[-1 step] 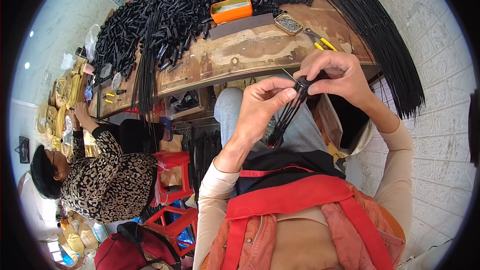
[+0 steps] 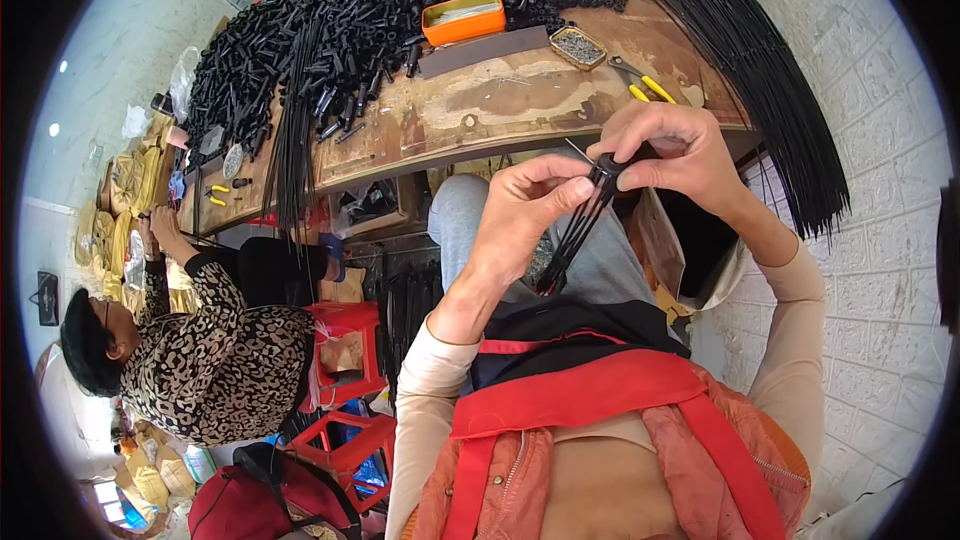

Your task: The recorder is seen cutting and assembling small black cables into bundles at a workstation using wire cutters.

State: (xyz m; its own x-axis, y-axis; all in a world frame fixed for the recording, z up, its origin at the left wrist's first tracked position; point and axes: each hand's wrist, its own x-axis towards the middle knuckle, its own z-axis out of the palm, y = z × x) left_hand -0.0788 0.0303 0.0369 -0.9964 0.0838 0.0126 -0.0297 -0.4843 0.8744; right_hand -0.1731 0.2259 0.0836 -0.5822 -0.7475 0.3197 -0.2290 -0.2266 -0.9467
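In front of my lap is a bundle of thin black ribs [image 2: 572, 243], like umbrella ribs, gathered at a round black plastic hub [image 2: 606, 166]. My left hand [image 2: 510, 220] pinches the ribs just below the hub between thumb and fingers. From the other side, the thumb and fingertips of my right hand [image 2: 680, 155] close on the hub. A short length of thin wire [image 2: 577, 149] sticks out by the left fingertips; its other end is hidden. The lower ends of the ribs hang toward my thighs.
A wooden table [image 2: 480, 105] holds a heap of black plastic tubes [image 2: 300, 70], an orange box [image 2: 463, 20], a tin of small metal pieces [image 2: 578, 47] and yellow-handled pliers [image 2: 650, 83]. Long black rods [image 2: 770, 90] overhang its right end. A co-worker [image 2: 210, 350] sits left, beside red stools [image 2: 345, 345].
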